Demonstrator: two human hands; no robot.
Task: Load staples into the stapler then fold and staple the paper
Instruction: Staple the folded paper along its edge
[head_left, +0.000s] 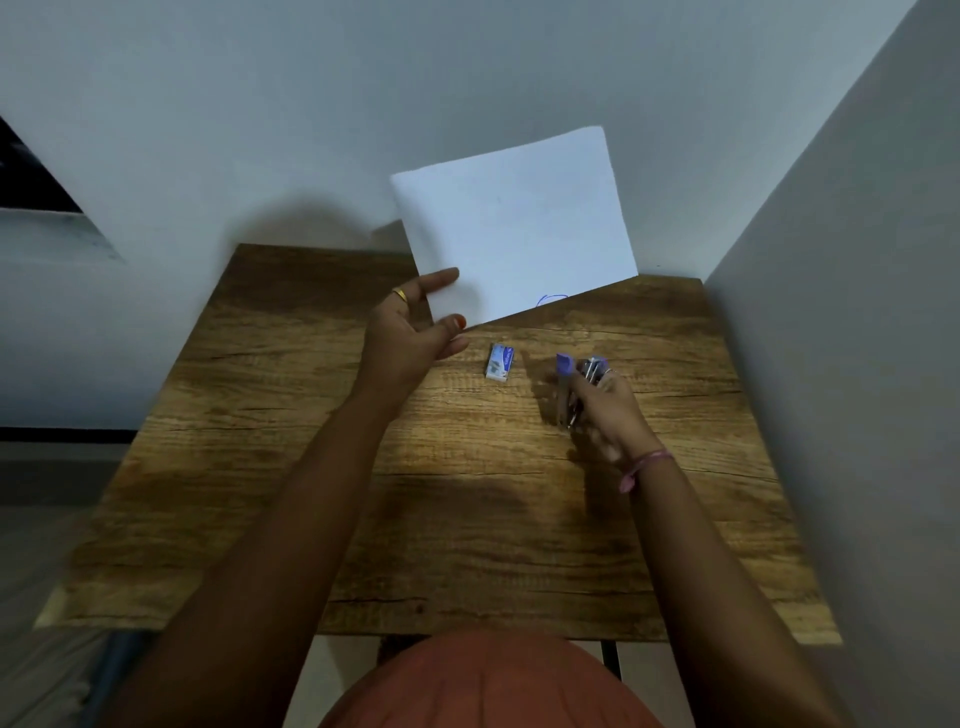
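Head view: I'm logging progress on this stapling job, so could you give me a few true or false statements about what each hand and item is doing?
1. The left hand holds the paper by its lower corner. True.
2. The paper is folded in half. False: it looks like a flat, unfolded sheet.
3. The right hand grips the stapler. True.
4. The staple box is in the right hand. False: it lies on the wooden table, between the hands.
5. The paper lies flat on the table. False: it is lifted, tilted towards the wall.
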